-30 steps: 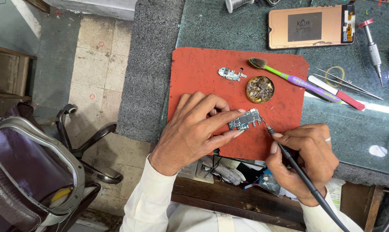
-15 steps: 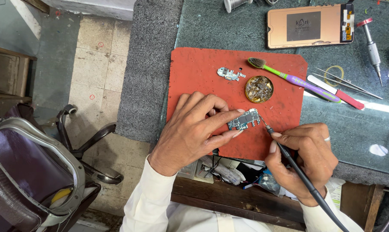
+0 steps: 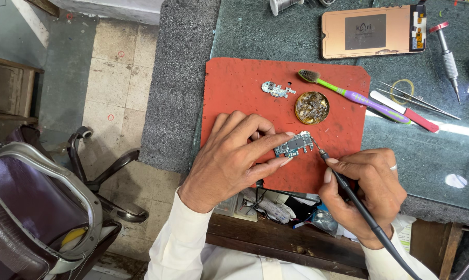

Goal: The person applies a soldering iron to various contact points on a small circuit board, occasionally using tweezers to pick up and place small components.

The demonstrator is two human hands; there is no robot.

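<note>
While the left hand (image 3: 234, 155) pinches a small circuit board (image 3: 295, 144) between thumb and forefinger, fingers curled and closed on its left end, the right hand (image 3: 366, 194) is wrapped shut around a black soldering iron (image 3: 343, 181), pen-style, tip touching the board's right edge. Board is flat, grey-blue, rectangular with tiny metal parts, lying on a worn red rubbery mat (image 3: 245, 88) near its lower middle; long axis runs left-right, tilted slightly up toward the right. Iron points up-left, its cable cut off at the bottom edge. Also on the mat: a small silvery metal bracket (image 3: 277, 89) and a round brass-coloured tin (image 3: 311, 108) of crusty stuff (contents hard to make out). A green-and-purple toothbrush (image 3: 348, 93) lies diagonally across the mat's edge onto the dark stone surface (image 3: 276, 36). Further right are thin steel tweezers (image 3: 418, 99), a red-handled tool (image 3: 404, 111) and a phone screen panel (image 3: 373, 32) face down. Clutter under the surface edge is partly hidden by wrists.
</note>
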